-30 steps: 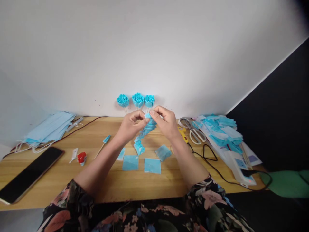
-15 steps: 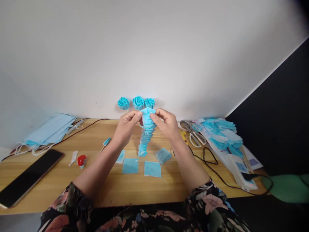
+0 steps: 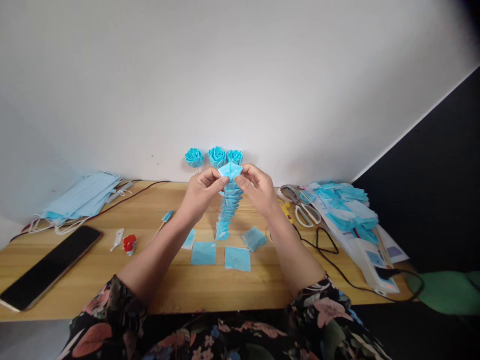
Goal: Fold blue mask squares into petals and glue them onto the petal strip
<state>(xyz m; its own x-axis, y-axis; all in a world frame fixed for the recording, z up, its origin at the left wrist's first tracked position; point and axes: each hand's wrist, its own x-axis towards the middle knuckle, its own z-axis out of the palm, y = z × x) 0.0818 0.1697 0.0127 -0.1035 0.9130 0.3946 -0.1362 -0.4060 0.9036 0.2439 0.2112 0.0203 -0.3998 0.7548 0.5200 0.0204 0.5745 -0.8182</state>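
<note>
A folded blue piece (image 3: 231, 171) is pinched between both hands, its top edges slanting to a point. My left hand (image 3: 204, 192) grips its left side, thumb in front. On its right side my right hand (image 3: 258, 189) has thumb and fingers closed. Below the piece, a row of overlapping folded blue pieces (image 3: 228, 210) runs down toward the near side of the wooden table (image 3: 210, 297). Flat blue squares (image 3: 237, 258) lie in front of the row. Behind the hands, blue rosettes (image 3: 194, 157) stand against the wall.
Left: a phone (image 3: 50, 267), a stack of masks (image 3: 80, 196), a red scrap (image 3: 129, 244) and a blue-tipped stick (image 3: 167, 216). Right: scissors (image 3: 307, 215), a black cable (image 3: 330, 265), blue cut pieces (image 3: 341, 205) and a white power strip (image 3: 375, 267).
The folded piece now shows a wider front face, and both thumbs sit lower and closer together on it. The camera view has shifted slightly.
</note>
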